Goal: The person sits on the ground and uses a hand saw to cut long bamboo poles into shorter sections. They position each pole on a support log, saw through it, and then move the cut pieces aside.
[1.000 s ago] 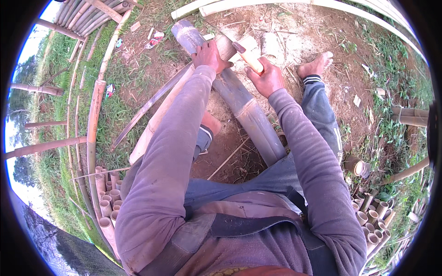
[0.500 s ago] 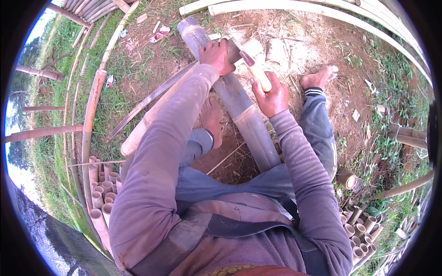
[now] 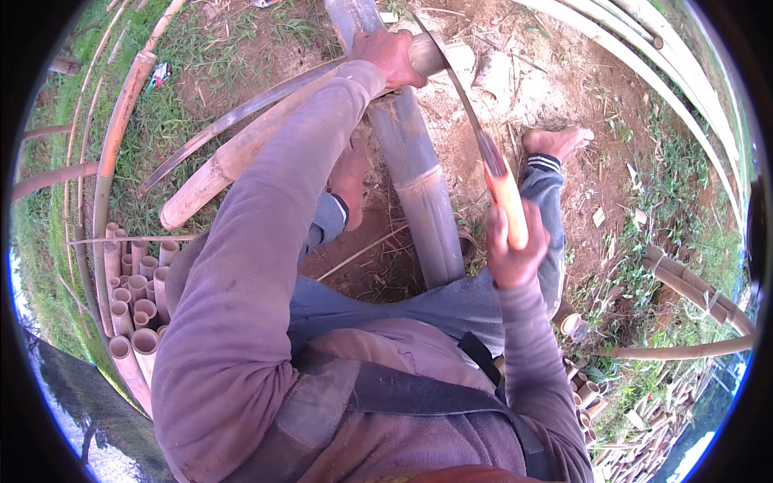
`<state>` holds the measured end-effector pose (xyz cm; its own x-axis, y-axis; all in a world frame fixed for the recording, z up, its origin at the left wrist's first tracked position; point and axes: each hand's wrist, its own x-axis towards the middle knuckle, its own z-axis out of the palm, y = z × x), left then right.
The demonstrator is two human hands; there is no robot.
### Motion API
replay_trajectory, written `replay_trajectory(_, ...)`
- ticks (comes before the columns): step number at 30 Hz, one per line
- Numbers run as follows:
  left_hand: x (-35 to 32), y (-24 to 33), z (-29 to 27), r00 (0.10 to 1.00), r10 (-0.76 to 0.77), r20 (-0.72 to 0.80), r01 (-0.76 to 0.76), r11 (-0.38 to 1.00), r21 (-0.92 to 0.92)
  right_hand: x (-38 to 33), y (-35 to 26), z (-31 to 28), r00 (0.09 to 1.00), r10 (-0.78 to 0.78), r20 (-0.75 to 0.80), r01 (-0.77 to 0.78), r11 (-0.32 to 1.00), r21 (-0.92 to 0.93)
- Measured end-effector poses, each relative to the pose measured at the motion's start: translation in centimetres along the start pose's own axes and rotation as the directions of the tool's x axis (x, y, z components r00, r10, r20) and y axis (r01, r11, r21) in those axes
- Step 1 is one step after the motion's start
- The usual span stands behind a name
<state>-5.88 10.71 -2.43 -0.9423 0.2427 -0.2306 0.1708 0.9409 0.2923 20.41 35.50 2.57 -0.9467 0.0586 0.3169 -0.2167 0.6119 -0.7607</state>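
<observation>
My left hand [image 3: 390,61] is closed around a bamboo pole [image 3: 217,171] that lies across a thick grey bamboo log [image 3: 413,165]. Wrapped round the pale wooden handle, my right hand [image 3: 516,248] holds a hand saw [image 3: 477,129]. The saw's thin blade slants up and left, crossing the pole's far right end just beyond my left hand. Whether its edge is in a cut I cannot tell. A split bamboo strip [image 3: 229,119] rests beside the pole.
Cut bamboo tubes [image 3: 135,290] are stacked upright at the left, and more tubes [image 3: 588,393] lie at the lower right. Long bamboo poles [image 3: 612,40] curve along the upper right. My bare foot [image 3: 558,142] rests right of the log, on ground with pale sawdust farther off.
My right hand has drawn the saw back toward me and to the right, exposing more of its blade. My left hand stays on the pole. The view has shifted a little.
</observation>
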Motion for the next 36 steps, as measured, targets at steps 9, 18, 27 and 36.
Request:
replay_trajectory(9, -0.6, -1.0, 1.1, 0.999, -0.038, -0.026, 0.037, 0.999, -0.02, 1.0, -2.7, -3.3, 0.991, 0.078, 0.109, -0.07, 0.995, -0.076)
replay_trajectory(18, -0.2, -0.2, -0.2, 1.0, 0.006, -0.007, -0.006, 0.999, -0.051, 13.0, 0.3, 7.2, 0.996, 0.04, 0.075, -0.031, 0.992, -0.119)
replay_trajectory(27, 0.6, -1.7, 0.6, 1.0, 0.029, -0.001, -0.029, 0.999, -0.03, -2.3, 0.1, -4.6, 0.998, 0.033, 0.055, -0.032, 0.999, -0.02)
replay_trajectory(36, -0.3, -1.4, -0.2, 1.0, -0.01, 0.004, 0.01, 1.0, -0.006, 9.3, 2.0, 6.1, 0.996, 0.066, 0.064, -0.067, 0.998, 0.018)
